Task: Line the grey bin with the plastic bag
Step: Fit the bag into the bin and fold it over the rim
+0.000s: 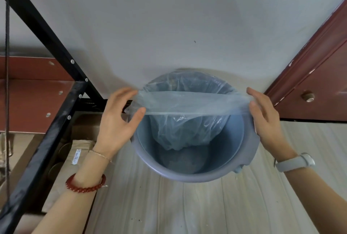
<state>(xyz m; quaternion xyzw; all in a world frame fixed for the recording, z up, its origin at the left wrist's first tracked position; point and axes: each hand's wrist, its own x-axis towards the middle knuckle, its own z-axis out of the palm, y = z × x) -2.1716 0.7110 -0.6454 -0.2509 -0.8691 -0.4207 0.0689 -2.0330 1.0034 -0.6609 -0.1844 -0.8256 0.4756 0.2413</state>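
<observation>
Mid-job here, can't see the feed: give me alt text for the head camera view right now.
Two hands stretch the open edge of a translucent plastic bag across the mouth of a round grey bin on the floor: left hand at the left rim, right hand at the right. The bag's far edge sits over the back rim; its body hangs inside.

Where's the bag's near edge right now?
The bag edge is stretched taut between the left hand and right hand, across the grey bin.
</observation>
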